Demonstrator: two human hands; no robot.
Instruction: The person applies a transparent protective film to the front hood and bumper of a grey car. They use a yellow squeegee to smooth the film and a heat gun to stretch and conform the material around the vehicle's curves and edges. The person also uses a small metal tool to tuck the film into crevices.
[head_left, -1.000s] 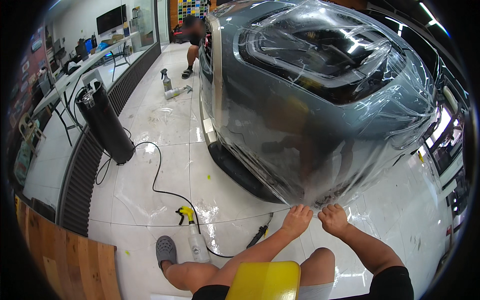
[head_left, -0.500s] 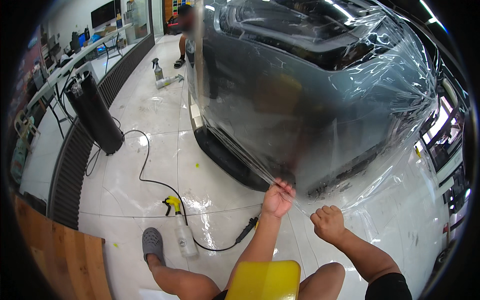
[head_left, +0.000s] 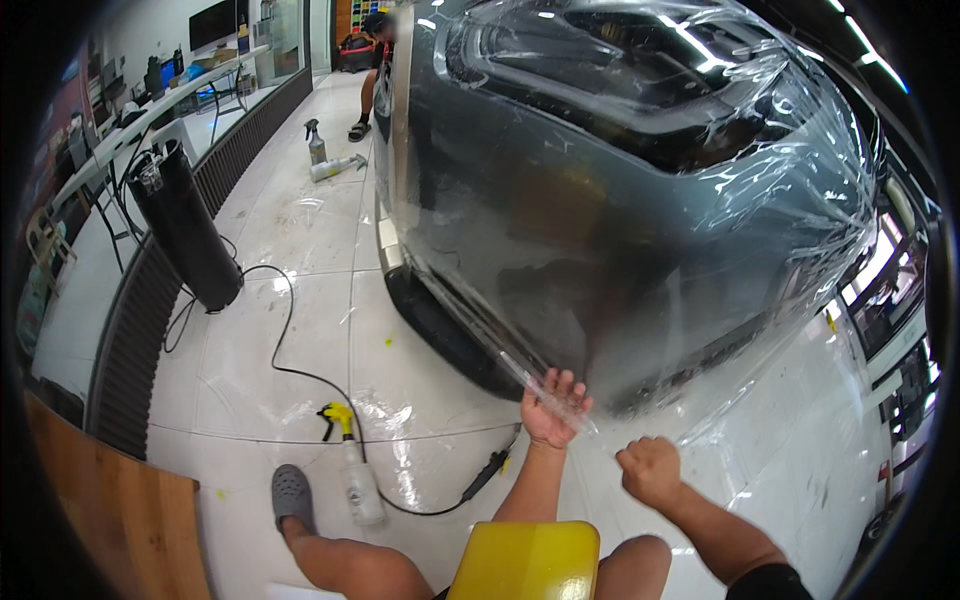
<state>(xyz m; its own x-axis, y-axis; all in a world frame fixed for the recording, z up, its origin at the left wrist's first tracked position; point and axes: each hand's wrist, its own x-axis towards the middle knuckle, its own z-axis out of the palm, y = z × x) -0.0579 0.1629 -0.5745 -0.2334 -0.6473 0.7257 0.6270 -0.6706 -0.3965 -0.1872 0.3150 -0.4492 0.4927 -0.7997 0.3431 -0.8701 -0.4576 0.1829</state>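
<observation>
A sheet of clear film (head_left: 500, 235) covers the dark grey end of a vehicle (head_left: 520, 190), drawn smooth over its middle and bunched in wrinkles at the upper right. At the lower corner, its gathered edge runs across the palm of my left hand (head_left: 552, 415), whose fingers are stretched out and slightly apart. My right hand (head_left: 650, 470) is a closed fist to the right of the left one, low above the floor. Whether film is pinched inside that fist is hidden.
Near my foot stands a spray bottle with a yellow head (head_left: 358, 480), beside a black hose with a wand (head_left: 485, 478). Further off are a black cylinder (head_left: 190, 230), two spray bottles (head_left: 318, 150) and a crouching person (head_left: 368, 90). A yellow block-like object (head_left: 525, 560) sits close below me.
My left fingers have loosened from a grip on the film edge and opened out. My right fist has dropped slightly. The stretched film between the hands no longer shows clearly.
</observation>
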